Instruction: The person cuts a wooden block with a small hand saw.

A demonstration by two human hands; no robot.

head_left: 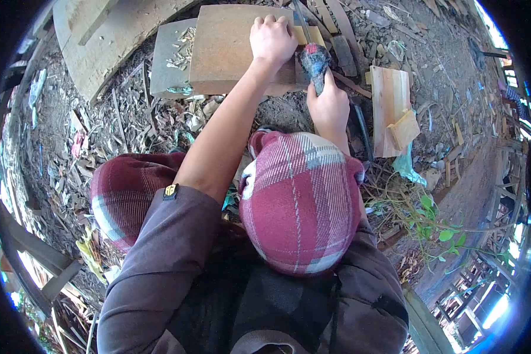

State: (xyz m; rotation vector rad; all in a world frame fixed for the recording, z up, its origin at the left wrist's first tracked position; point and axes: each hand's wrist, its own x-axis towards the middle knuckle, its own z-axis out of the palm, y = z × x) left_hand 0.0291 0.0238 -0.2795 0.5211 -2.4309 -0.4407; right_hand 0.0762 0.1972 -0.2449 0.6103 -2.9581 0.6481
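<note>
My left hand (272, 39) is closed over the right part of a large wooden block (227, 47), knuckles up, on a small pale wood piece (310, 36) that sticks out toward the right. My right hand (328, 105) grips a long, thin-bladed tool (315, 64) by its handle, which is wrapped in dark, worn material with a red patch near the blade. Seen edge-on, the blade points away from me and crosses the pale piece just right of my left hand. Its far end runs out at the top of the view.
Shavings lie on a lower grey wood slab (170, 62) left of the block. A large curved board (100, 53) is at upper left. Pale planks (390, 100) stand at right, near a leafy plant (433, 221). Wood scraps litter the ground around my plaid-covered knees (298, 203).
</note>
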